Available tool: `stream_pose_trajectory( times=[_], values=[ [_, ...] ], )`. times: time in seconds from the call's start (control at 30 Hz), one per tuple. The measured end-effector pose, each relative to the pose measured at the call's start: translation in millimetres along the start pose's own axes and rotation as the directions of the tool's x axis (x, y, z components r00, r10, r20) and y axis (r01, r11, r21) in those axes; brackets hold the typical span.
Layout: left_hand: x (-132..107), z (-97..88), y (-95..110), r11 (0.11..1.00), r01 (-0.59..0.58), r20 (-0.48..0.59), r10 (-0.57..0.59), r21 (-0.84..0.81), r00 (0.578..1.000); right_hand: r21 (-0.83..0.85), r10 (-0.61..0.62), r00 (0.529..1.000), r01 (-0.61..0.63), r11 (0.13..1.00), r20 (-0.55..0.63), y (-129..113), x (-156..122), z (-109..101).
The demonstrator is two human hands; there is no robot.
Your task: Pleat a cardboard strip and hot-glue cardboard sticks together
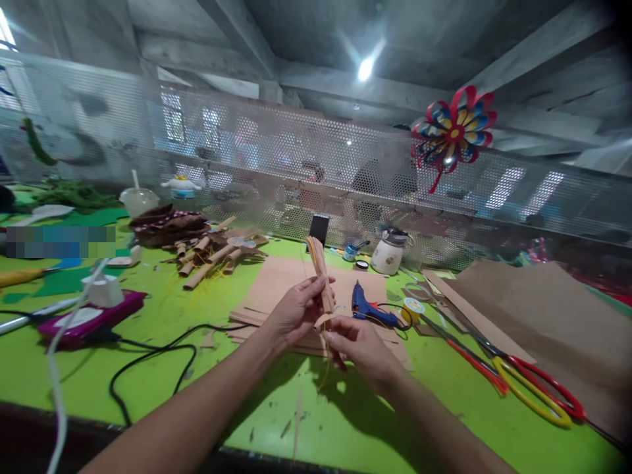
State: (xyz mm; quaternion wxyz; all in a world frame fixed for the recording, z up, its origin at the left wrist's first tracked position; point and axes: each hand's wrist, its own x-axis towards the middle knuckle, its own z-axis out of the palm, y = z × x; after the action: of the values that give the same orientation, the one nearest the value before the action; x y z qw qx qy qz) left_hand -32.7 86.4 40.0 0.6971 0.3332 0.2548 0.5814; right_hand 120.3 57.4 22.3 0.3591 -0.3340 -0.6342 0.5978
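Observation:
In my left hand (pixel 299 309) is a folded brown paper strip bundle (pixel 320 263), standing nearly upright with thin yellow strands along it. My right hand (pixel 355 345) pinches at the lower end of the bundle, where a small paper flap and a thin yellow strand hang down; the fingers partly hide what they grip. Beneath both hands lies a stack of brown paper sheets (pixel 269 283). A blue glue gun (pixel 368 306) rests on the sheets just beyond my right hand.
Scissors with red and yellow handles (pixel 533 392) lie at right beside large brown paper (pixel 523 309). Rolled paper pieces (pixel 212 260) are piled at left. A purple power strip (pixel 91 319) trails black cable. A white jar (pixel 389 253) stands before the perforated metal screen (pixel 276 151).

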Motion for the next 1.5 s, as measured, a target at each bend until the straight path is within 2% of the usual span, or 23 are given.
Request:
stream_pose_trajectory(
  times=[0.07,0.13,0.23,0.33,0.43,0.57,0.7,0.8,0.87,0.93,1.0,1.03,1.07,1.13,1.17,1.2,1.23,1.27,1.3,1.33,1.4,1.5],
  values=[
    [1.6,-0.9,-1.6,1.000,-0.020,-0.007,0.020,-0.013,1.000,-0.132,-0.064,0.992,0.050,0.990,-0.106,0.5,-1.2,-1.2],
    [3.7,-1.2,-3.8,0.999,-0.033,-0.023,0.032,-0.037,0.999,-0.320,-0.196,0.965,0.133,0.938,-0.176,0.6,-3.4,-1.7],
    [7.2,-1.3,-5.2,0.997,-0.040,-0.056,0.036,-0.065,0.998,-0.560,-0.371,0.916,0.228,0.796,-0.154,1.7,-8.1,0.2],
    [11.4,-3.2,-1.2,0.992,-0.075,-0.126,0.062,-0.097,0.990,-0.670,-0.403,0.909,0.236,0.704,-0.103,3.2,-14.3,5.1],
    [16.0,-7.7,6.1,0.985,-0.121,-0.181,0.097,-0.123,0.979,-0.715,-0.371,0.929,0.247,0.654,-0.018,1.0,-22.8,9.3],
    [20.5,-13.1,12.2,0.979,-0.141,-0.235,0.103,-0.149,0.966,-0.734,-0.241,0.941,0.335,0.591,0.236,-10.2,-35.9,4.4],
    [21.6,-13.5,14.7,0.977,-0.141,-0.267,0.094,-0.162,0.959,-0.649,-0.084,0.875,0.414,0.638,0.476,-19.7,-42.0,-8.6],
    [18.9,-10.8,14.8,0.983,-0.105,-0.226,0.069,-0.151,0.972,-0.631,0.030,0.844,0.375,0.680,0.535,-21.3,-39.5,-19.4],
    [16.0,-8.6,13.1,0.987,-0.078,-0.185,0.052,-0.138,0.981,-0.655,0.060,0.866,0.329,0.680,0.497,-21.1,-35.5,-29.7],
    [13.2,-7.0,10.2,0.992,-0.052,-0.138,0.035,-0.119,0.990,-0.718,0.036,0.924,0.272,0.641,0.382,-21.0,-30.2,-43.8],
    [10.9,-5.9,6.8,0.995,-0.031,-0.098,0.022,-0.097,0.995,-0.803,-0.068,0.985,0.170,0.572,0.160,-21.4,-24.7,-58.9],
    [10.1,-5.5,5.2,0.996,-0.025,-0.085,0.017,-0.087,0.996,-0.827,-0.161,0.987,0.113,0.550,0.028,-21.8,-22.3,-64.9],
    [9.3,-5.1,3.8,0.997,-0.021,-0.077,0.015,-0.079,0.997,-0.834,-0.271,0.958,0.072,0.547,-0.095,-22.4,-20.3,-68.5],
    [8.2,-4.5,1.3,0.997,-0.023,-0.081,0.018,-0.068,0.997,-0.802,-0.467,0.845,0.079,0.592,-0.262,-23.6,-17.9,-66.3],
    [7.7,-4.2,0.2,0.998,-0.026,-0.085,0.021,-0.060,0.996,-0.763,-0.518,0.801,0.124,0.634,-0.300,-23.9,-17.3,-59.9],
    [7.2,-3.9,-1.0,0.998,-0.031,-0.085,0.026,-0.049,0.996,-0.705,-0.526,0.790,0.176,0.687,-0.314,-23.6,-16.8,-50.7],
    [6.7,-3.8,-2.2,0.999,-0.035,-0.085,0.032,-0.037,0.996,-0.622,-0.488,0.815,0.212,0.754,-0.313,-22.6,-16.4,-39.4],
    [6.3,-3.6,-3.5,0.999,-0.038,-0.081,0.035,-0.025,0.996,-0.506,-0.402,0.871,0.221,0.834,-0.282,-20.7,-16.0,-27.1],
    [5.9,-3.6,-4.8,0.999,-0.039,-0.075,0.038,-0.017,0.996,-0.373,-0.273,0.933,0.174,0.911,-0.232,-17.9,-15.3,-15.3],
    [5.6,-3.6,-6.0,0.999,-0.041,-0.070,0.040,-0.013,0.997,-0.246,-0.138,0.976,0.093,0.965,-0.172,-14.3,-14.6,-4.7],
    [5.3,-3.8,-7.9,0.999,-0.041,-0.062,0.041,-0.010,0.997,-0.031,0.048,0.996,-0.050,0.998,-0.076,-5.6,-13.1,9.4],
    [6.0,-4.9,-8.3,0.999,-0.048,-0.053,0.048,-0.007,0.997,0.098,0.119,0.993,-0.118,0.988,-0.007,5.9,-12.1,13.6]
  ],
)
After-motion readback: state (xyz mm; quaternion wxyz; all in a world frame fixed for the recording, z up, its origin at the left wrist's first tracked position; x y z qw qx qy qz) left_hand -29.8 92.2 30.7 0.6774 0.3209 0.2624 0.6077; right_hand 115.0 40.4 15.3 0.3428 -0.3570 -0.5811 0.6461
